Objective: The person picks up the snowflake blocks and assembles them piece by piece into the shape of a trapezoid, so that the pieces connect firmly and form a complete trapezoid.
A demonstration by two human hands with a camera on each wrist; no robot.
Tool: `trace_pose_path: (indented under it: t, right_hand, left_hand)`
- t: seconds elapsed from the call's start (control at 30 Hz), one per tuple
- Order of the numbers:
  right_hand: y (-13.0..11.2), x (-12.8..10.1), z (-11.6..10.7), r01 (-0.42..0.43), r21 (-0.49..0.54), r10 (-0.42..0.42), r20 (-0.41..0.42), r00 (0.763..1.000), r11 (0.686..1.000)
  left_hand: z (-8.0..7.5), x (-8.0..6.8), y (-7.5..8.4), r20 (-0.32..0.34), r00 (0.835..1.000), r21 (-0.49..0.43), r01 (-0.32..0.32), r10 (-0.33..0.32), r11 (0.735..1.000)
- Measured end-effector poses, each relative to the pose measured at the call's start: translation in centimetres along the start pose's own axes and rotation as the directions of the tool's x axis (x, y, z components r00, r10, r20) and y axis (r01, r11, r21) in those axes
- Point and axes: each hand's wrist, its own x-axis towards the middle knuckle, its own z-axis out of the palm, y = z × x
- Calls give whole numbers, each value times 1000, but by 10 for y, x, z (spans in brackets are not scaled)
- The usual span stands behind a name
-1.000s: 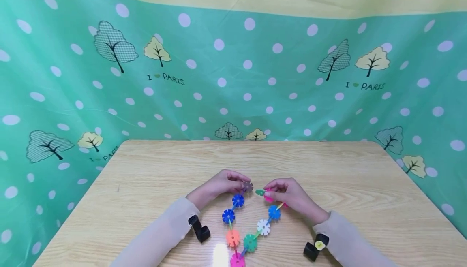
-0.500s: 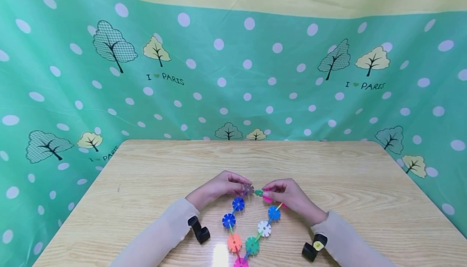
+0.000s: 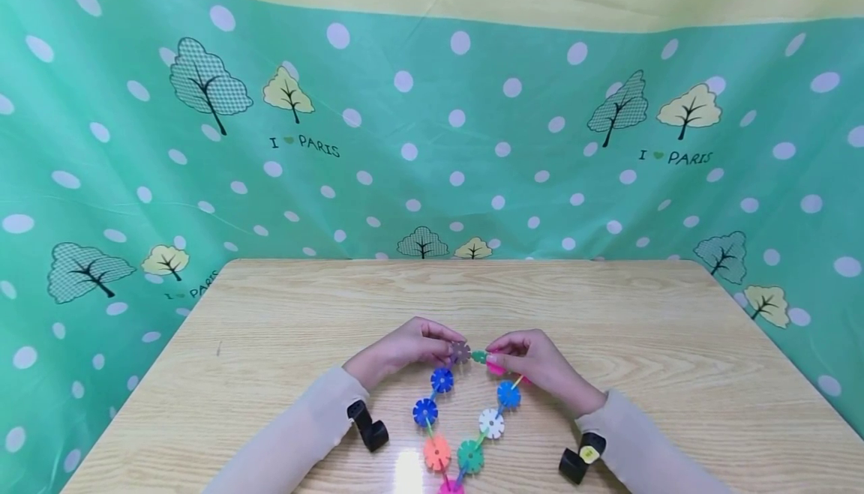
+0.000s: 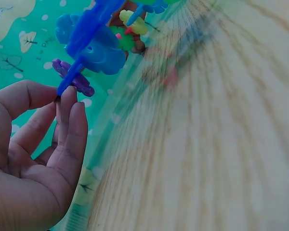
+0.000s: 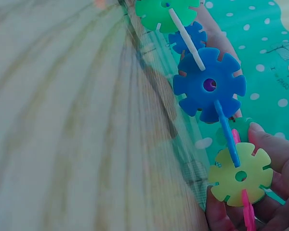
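Joining step in hand: left hand (image 3: 405, 345) pinching purple disc (image 3: 460, 351), right hand (image 3: 536, 363) pinching green disc (image 3: 479, 357), chain (image 3: 466, 423) ends nearly touching above table (image 3: 270, 314). Next move likely needs slot alignment, gentle push.

left hand (image 3: 405, 345): fingers pinched | right hand (image 3: 536, 363): fingers pinched | fingertips nearly meeting

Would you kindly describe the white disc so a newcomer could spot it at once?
On the wooden table, a chain of toothed plastic discs hangs in a loop between both hands. On the branch below the right hand, the white disc is the loop's only white piece, between blue and green ones.
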Motion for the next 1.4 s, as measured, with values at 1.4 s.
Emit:
trace_pose_path:
  t: [1.4]
  right_hand:
    - [15,6,-5,24,-8,-24,27,999,1000]
  left_hand:
    - [6,3,1,48,999,21,-1,0,1000]
